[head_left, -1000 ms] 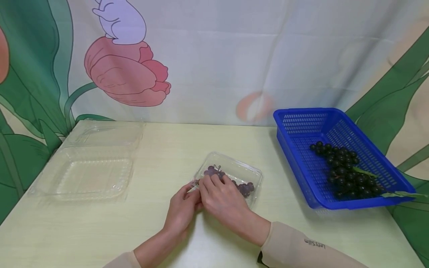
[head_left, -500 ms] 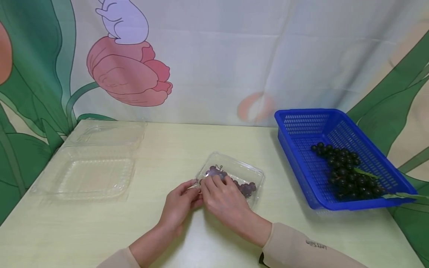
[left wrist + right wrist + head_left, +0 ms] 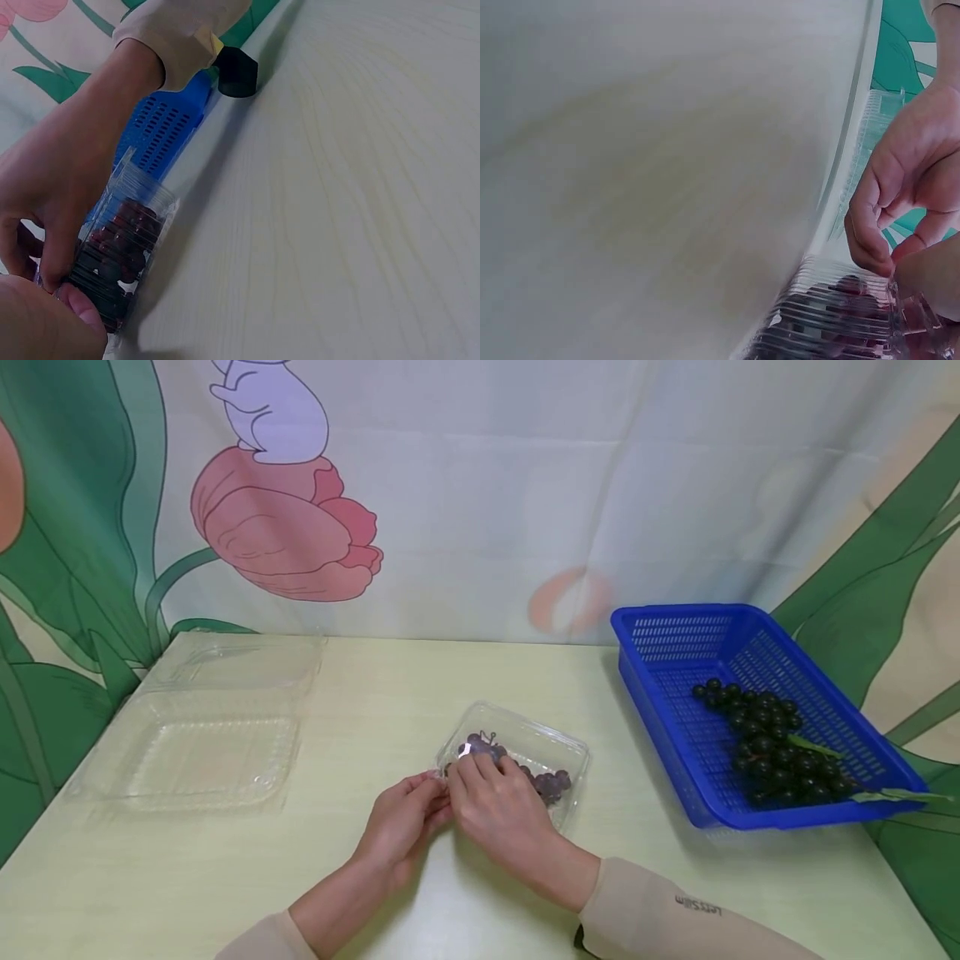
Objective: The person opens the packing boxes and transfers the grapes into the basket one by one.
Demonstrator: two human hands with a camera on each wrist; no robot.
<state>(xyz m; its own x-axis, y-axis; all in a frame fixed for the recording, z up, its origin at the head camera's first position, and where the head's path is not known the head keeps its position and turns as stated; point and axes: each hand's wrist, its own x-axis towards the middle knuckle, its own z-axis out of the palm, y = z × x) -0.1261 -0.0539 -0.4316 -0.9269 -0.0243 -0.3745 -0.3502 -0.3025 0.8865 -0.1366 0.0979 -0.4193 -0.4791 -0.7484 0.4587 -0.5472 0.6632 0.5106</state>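
A clear plastic clamshell box (image 3: 534,727) stands on the table in the head view, with dark purple grapes (image 3: 551,785) inside. At its near left corner, my left hand (image 3: 397,822) pinches the rim between thumb and fingers. Right beside it, my right hand (image 3: 502,802) grips the near edge, its fingers bent over the top and covering part of the grapes. The left wrist view shows the right thumb on the outer side of the box's ribbed wall (image 3: 154,195). Glare and the hands hide how the lid sits.
A second, opened clear clamshell box (image 3: 213,760) lies on the left of the table (image 3: 360,693). To the right stands a blue plastic basket (image 3: 660,727) holding dark grapes (image 3: 772,752) with green leaves. A printed curtain (image 3: 480,510) hangs behind the table.
The left hand has shifted very slightly at the box's corner, its fingers drawing closer to the rim. The right hand and the box stay nearly in place.
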